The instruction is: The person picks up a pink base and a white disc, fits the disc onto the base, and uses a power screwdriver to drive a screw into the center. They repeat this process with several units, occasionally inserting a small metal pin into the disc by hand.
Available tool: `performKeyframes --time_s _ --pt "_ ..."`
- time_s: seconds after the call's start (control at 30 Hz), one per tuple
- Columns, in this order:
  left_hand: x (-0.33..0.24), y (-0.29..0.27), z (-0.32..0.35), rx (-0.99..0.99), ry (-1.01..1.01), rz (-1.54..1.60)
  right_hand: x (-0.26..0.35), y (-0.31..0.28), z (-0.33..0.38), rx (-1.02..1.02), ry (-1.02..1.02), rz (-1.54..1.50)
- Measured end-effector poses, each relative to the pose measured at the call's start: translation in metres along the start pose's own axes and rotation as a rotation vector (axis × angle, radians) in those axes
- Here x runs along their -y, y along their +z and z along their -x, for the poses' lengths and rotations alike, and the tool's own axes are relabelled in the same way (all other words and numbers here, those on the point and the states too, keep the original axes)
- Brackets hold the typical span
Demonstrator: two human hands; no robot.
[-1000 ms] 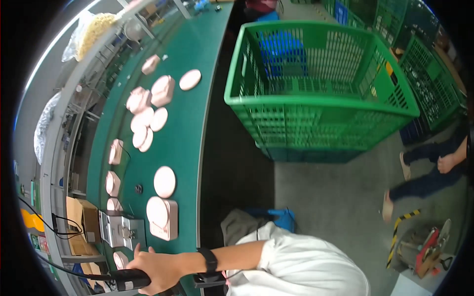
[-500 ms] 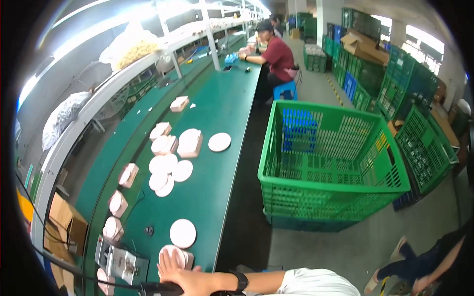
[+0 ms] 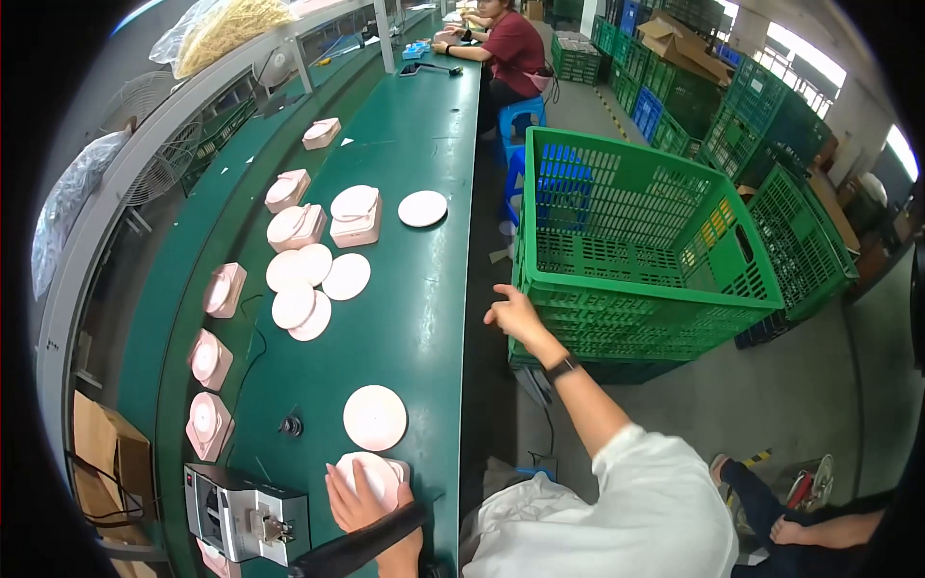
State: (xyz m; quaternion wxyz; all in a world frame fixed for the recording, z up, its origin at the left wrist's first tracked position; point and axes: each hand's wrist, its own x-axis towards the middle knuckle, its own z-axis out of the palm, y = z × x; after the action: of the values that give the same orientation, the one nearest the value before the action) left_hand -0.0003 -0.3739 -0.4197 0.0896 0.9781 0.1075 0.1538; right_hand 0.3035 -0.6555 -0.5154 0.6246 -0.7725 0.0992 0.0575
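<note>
Pink device (image 3: pixel 391 473), left fingers (image 3: pixel 363 484) on top, any lettering unreadable

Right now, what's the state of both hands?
Left hand: open, fingers spread over a pale pink device.
Right hand: loosely open, index finger extended, nothing visible in it, near the green crate.

A red-shirted person (image 3: pixel 518 60) is sitting on a blue stool (image 3: pixel 521 114); a bag of yellowish pieces (image 3: pixel 229 37) is lying on a shelf (image 3: pixel 196 99).
</note>
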Motion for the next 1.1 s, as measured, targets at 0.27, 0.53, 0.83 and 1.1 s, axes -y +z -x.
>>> performKeyframes --time_s 0.27,0.53,0.83,1.1 --pt "0.001 0.002 0.011 -0.023 0.013 0.196 -0.100 0.010 -0.161 -0.329 -0.116 0.405" --pt "0.021 -0.003 0.032 -0.051 -0.035 0.120 -0.147 0.044 -0.013 0.369 0.268 0.260" --pt "0.016 0.015 0.028 -0.184 -0.051 0.294 -0.071 0.039 -0.181 -0.138 0.080 0.800" --pt "0.040 0.010 0.048 -0.225 -0.080 0.165 -0.142 0.105 -0.068 0.633 0.032 0.805"
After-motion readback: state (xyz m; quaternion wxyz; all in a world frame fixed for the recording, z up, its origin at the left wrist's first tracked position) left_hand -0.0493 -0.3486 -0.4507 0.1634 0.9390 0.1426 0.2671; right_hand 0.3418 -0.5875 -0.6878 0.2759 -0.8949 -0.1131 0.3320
